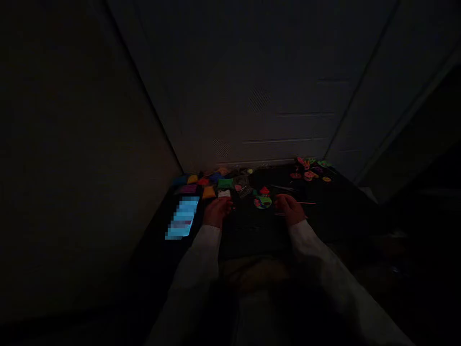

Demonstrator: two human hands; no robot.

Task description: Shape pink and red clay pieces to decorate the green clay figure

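Colourful disc (262, 202) on black table (252, 235), dim room, grey wall (230, 86), fingers (227, 205) curled, grip unclear

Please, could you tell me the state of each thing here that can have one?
Phone screen: lit.
Left hand: fingers curled, grip unclear.
Right hand: fingers curled, grip unclear.
Colourful packets: too dark to tell whether open or sealed.
Round green piece: lying between the hands.

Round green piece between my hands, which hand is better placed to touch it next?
Probably your right hand: its fingertips are just beside the round green piece. Your left hand sits farther off, by the white packet. It's too dark to tell what either hand holds.
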